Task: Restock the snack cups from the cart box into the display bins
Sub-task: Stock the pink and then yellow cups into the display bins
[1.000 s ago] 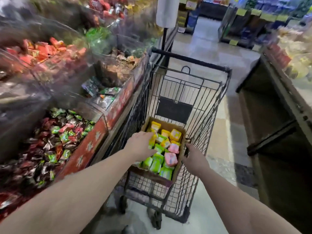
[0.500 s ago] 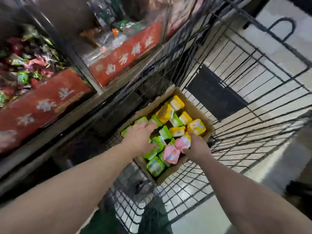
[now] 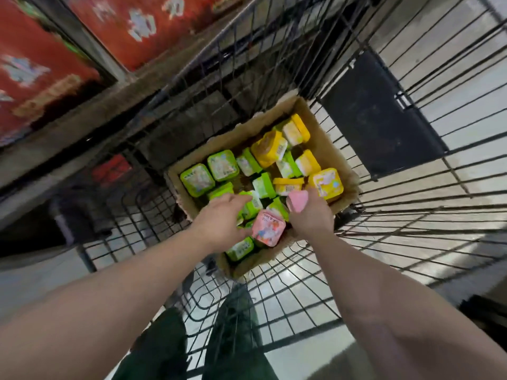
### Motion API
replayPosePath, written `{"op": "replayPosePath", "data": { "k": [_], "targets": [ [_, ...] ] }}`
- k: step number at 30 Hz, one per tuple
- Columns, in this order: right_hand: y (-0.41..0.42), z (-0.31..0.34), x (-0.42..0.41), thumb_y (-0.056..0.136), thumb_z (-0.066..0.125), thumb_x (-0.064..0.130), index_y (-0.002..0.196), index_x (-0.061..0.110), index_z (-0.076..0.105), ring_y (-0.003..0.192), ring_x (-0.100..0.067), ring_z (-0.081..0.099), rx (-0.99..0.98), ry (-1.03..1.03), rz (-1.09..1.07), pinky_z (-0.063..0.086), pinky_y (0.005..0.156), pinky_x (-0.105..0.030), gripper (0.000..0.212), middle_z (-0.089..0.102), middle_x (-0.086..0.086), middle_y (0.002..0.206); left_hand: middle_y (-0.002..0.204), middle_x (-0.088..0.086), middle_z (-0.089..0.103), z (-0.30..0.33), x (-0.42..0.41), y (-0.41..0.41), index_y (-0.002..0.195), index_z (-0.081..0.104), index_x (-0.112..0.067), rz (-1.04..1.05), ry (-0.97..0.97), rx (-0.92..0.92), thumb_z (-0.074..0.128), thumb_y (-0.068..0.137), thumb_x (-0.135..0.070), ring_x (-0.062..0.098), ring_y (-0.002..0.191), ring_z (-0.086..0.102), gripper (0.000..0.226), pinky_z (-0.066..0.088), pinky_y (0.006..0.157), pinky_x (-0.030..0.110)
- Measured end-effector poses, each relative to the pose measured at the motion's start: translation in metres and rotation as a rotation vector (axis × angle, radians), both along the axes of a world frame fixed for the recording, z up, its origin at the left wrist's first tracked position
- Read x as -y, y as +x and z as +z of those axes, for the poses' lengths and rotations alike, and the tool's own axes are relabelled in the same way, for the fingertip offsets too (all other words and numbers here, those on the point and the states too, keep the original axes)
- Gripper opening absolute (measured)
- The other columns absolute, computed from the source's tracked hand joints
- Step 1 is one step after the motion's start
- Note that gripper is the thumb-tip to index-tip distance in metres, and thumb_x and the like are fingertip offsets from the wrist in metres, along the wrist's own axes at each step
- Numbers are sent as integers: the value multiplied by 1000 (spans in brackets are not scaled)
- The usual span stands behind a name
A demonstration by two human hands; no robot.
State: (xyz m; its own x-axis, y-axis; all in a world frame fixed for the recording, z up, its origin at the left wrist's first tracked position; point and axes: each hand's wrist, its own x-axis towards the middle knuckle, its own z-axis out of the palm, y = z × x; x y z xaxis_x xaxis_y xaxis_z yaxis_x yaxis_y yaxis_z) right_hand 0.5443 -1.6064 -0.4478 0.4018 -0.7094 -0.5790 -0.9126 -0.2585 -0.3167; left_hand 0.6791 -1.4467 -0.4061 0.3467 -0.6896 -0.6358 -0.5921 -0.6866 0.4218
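My right hand grips a pink cup, left hand reaches, fingers relaxed; I'd take the pink cup at six o'clock squarely by its sides

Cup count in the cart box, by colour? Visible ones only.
Green cups: 9
Yellow cups: 5
Pink cups: 2, one held in the right hand
Total: 16 visible. Green is approximate because several overlap, and more may be buried underneath.
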Motion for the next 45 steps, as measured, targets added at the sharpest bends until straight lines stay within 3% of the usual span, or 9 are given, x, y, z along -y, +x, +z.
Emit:
{"op": "replayPosePath", "data": {
  "k": [5, 11, 14, 17, 19, 27, 32, 37, 45],
  "targets": [
    [19, 39, 0, 82, 48, -12, 131, 2, 48, 85, -23, 61, 432, 859, -588, 52, 74, -30, 51, 63, -16, 105, 138, -1, 46, 10, 14, 3, 146, 31, -24, 436, -69, -290, 82, 70, -39, 19, 127, 46, 93, 41, 105, 38],
    [36, 59, -19, 87, 50, -11, 122, 11, 56, 95, -20, 65, 518, 1288, -442, 53, 88, -29, 42, 66, -13, 109, 117, 10, 67, 16, -1, 17, 129, 49, -19, 1021, -89, -776, 79, 76, -11, 29, 107, 65, 62, 51, 95, 49],
    [37, 41, -18, 76, 62, -4, 133, 20, 50, 89, -7, 63, 393, 1097, -284, 51, 73, -21, 63, 60, -9, 125, 115, 10, 68, 11, -15, 20, 123, 53, -16, 1071, -94, -774, 78, 77, -10, 29, 104, 67, 52, 54, 90, 48],
    [29, 17, -11, 81, 68, 16, 143, 21, 38, 120, -21, 51, 117, 450, 144, 42, 91, -29, 70, 47, -7, 142, 110, 8, 68, 7, -31, 21, 121, 53, -13, 1145, -97, -724, 74, 79, -6, 22, 94, 68, 47, 58, 68, 31],
    [18, -1, -11, 79, 72, 25, 148, 18, 29, 130, -27, 44, -15, 317, 320, 41, 101, -36, 82, 43, -10, 144, 104, 5, 67, 6, -41, 21, 120, 51, -13, 1177, -105, -698, 72, 80, -3, 18, 86, 67, 46, 57, 60, 24],
    [3, -26, -25, 83, 71, 29, 136, 15, 50, 117, -27, 56, -141, 296, 380, 48, 96, -37, 59, 56, -11, 132, 104, 4, 68, 7, -70, 23, 115, 54, -18, 1205, -131, -636, 75, 78, -5, 17, 87, 67, 44, 56, 66, 27],
    [8, -3, -27, 82, 72, 23, 120, 16, 65, 84, -27, 66, 9, 512, 95, 57, 73, -36, 39, 67, -9, 97, 109, 8, 68, 23, -87, 24, 119, 54, -16, 1198, -154, -649, 77, 76, -5, 25, 97, 67, 50, 57, 80, 39],
    [35, 66, -75, 89, 64, 8, 115, 8, 56, 52, -11, 56, 275, 865, -205, 50, 49, -20, 28, 64, -6, 77, 100, 8, 66, 67, -120, 30, 96, 52, -21, 1208, -267, -622, 75, 79, -4, 24, 86, 64, 33, 55, 72, 36],
    [130, 208, -263, 90, 57, -1, 110, 17, 57, 57, -12, 64, 556, 997, 57, 50, 50, -23, 27, 72, -4, 79, 87, 4, 70, 197, -326, 84, 97, 61, -17, 1238, -573, -628, 68, 86, -10, 14, 70, 63, 14, 50, 59, 26]
  ]
}}
